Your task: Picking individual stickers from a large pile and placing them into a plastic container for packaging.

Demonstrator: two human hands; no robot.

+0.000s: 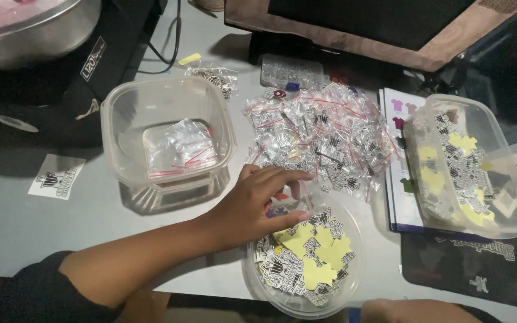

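Note:
My left hand (258, 206) reaches in from the lower left, in a black sleeve. It rests at the far rim of a round clear tub (354, 272) filled with black-and-white stickers and yellow backing pieces. Its fingers and thumb close around a small clear zip bag (283, 202) with red and purple bits inside. Just beyond the fingertips lies a heap of small red-striped zip bags (324, 134). Only a sliver of my right hand (414, 311) shows at the bottom edge, and its fingers are hidden.
A square clear tub (115, 113) with a few zip bags stands to the left. A rectangular tub (513, 197) of stickers sits on the right over a printed sheet (397, 119) and a dark mat (474, 269). A black machine (61, 78), a loose sticker (57, 176) and a clear organiser box (291, 72) lie around.

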